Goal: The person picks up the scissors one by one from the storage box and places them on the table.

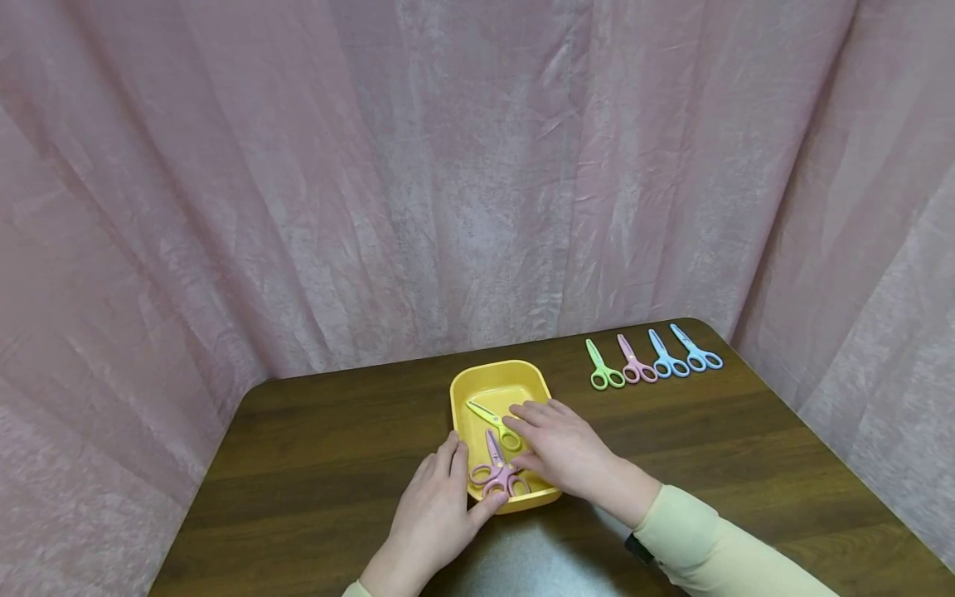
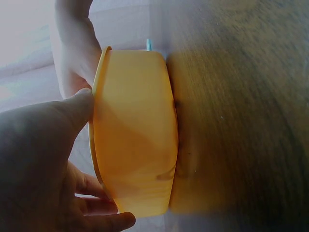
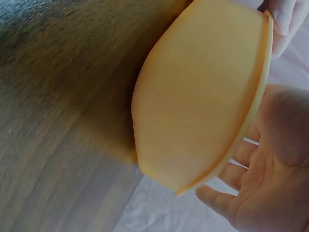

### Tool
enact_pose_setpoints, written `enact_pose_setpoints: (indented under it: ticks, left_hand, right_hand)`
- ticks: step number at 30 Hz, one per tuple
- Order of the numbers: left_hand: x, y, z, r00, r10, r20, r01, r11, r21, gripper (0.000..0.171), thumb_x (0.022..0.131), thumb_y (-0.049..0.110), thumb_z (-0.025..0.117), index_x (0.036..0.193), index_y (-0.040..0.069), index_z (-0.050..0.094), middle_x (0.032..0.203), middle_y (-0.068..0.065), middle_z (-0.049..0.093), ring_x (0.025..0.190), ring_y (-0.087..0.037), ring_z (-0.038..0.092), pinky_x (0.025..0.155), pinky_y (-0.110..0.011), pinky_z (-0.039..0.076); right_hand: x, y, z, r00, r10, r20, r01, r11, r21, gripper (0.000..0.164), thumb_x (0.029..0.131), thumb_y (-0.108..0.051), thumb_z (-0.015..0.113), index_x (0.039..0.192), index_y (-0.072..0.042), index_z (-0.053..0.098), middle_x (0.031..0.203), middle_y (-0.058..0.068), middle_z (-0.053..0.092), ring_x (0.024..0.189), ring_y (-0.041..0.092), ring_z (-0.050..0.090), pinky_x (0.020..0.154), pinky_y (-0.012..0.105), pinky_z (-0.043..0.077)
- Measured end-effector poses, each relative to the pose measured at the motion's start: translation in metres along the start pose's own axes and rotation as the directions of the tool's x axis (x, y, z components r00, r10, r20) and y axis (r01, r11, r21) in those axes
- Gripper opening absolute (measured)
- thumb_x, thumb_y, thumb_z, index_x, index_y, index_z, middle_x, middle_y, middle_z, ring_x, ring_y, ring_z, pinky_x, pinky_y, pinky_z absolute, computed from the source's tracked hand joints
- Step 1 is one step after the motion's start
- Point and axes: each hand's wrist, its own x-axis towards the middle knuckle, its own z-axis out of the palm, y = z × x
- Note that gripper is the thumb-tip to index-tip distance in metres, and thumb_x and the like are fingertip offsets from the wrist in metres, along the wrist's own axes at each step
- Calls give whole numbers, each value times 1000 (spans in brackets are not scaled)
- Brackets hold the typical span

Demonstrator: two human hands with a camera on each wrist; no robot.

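Note:
A yellow plastic tray (image 1: 477, 373) sits on the table. In it lie yellow-green scissors (image 1: 489, 415) and, nearer the front, pink scissors (image 1: 495, 452) whose overlapping handle loops look like two pairs. My left hand (image 1: 436, 510) holds the tray by its near left corner, thumb at the front rim and fingers along the left side. Over the right rim reaches my right hand (image 1: 563, 444), its fingers loosely bent above the inside, close to the yellow-green handles. No scissors show in its grasp. The left wrist view shows the tray's outer wall (image 2: 135, 130) under the left thumb.
To the right of the tray, a row of scissors lies near the table's back edge: green (image 1: 600, 361), pink (image 1: 630, 355), blue (image 1: 662, 350) and light blue (image 1: 690, 344). Pink curtains (image 1: 448, 207) hang behind and beside the dark wooden table (image 1: 321, 464).

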Motion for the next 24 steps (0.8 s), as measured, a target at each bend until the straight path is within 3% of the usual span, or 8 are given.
enact_pose_setpoints:
  ticks: [24]
  left_hand:
    - [2, 0, -1, 999, -12, 37, 12, 1000, -8, 90, 101, 65, 72, 152, -8, 55, 155, -26, 55, 135, -43, 62, 113, -53, 53]
  right_hand:
    - [17, -8, 18, 998, -7, 59, 11, 999, -53, 56, 98, -41, 83, 143, -10, 73, 147, 11, 70, 139, 33, 63, 118, 59, 47]
